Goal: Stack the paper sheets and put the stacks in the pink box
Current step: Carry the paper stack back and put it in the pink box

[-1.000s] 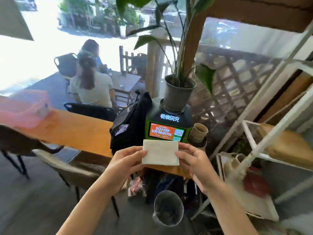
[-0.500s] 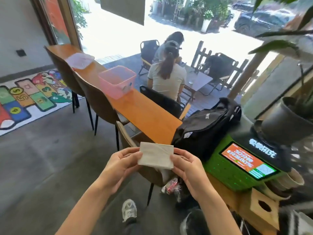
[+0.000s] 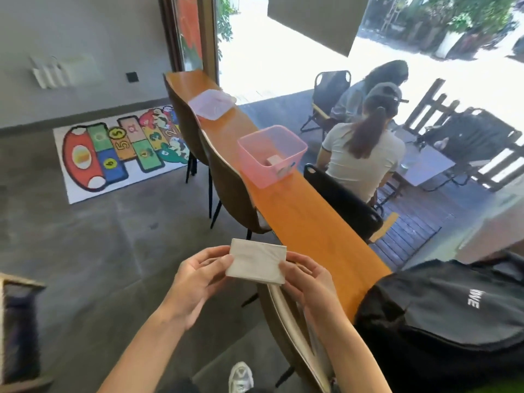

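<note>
While I hold the paper stack (image 3: 256, 261) between both hands, the risk I see is in the carry. My left hand (image 3: 198, 275) pinches its left edge and my right hand (image 3: 304, 275) pinches its right edge, the fingers (image 3: 286, 269) pressed against the sheets with nothing under them but the floor and the chair (image 3: 295, 330) back below. If I loosen either pinch, the loose sheets could fan out, slide off square, or drop to the floor. The pink box (image 3: 272, 156) stands well ahead of me on the long orange worktop (image 3: 309, 231), near its edge on the chair side, with what looks like a small pale stack already lying inside. A hurried drop from height could scatter my stack against that one, or nudge the light box toward the edge. The black bag (image 3: 442, 316) sits on the near end of the worktop beside my right forearm, and brushing it could jog my grip.

Compared with half a second ago, my view has swung further left: the green screen device and the plant pot are gone from sight, the pink box now sits nearer the middle of the view, and the hopscotch mat (image 3: 119, 146) shows whole. My hold on the stack looks unchanged.
</note>
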